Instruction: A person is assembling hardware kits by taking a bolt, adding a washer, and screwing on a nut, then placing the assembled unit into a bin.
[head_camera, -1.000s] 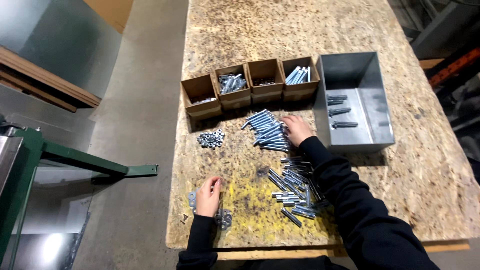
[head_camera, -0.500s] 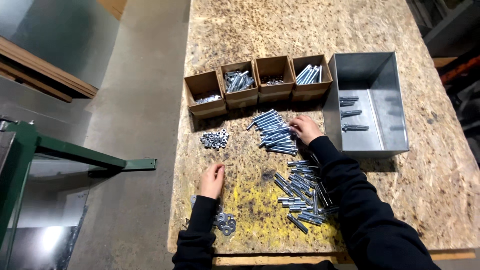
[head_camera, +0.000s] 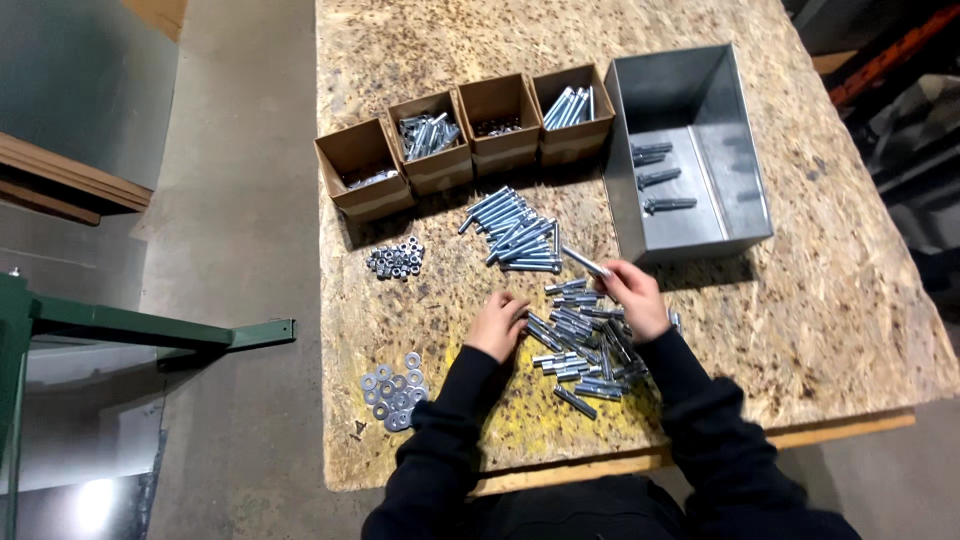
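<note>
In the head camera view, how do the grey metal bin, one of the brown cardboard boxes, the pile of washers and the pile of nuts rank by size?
Largest to smallest:
1. grey metal bin
2. cardboard box at the left end
3. pile of washers and pile of nuts: these look about alike, and the washers lie nearer the camera, so I won't rank them.

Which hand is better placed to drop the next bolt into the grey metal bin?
Right, probably. The right hand already pinches a long bolt and lies just below the grey metal bin. The left hand rests on the near bolt pile, farther from the bin.
</note>
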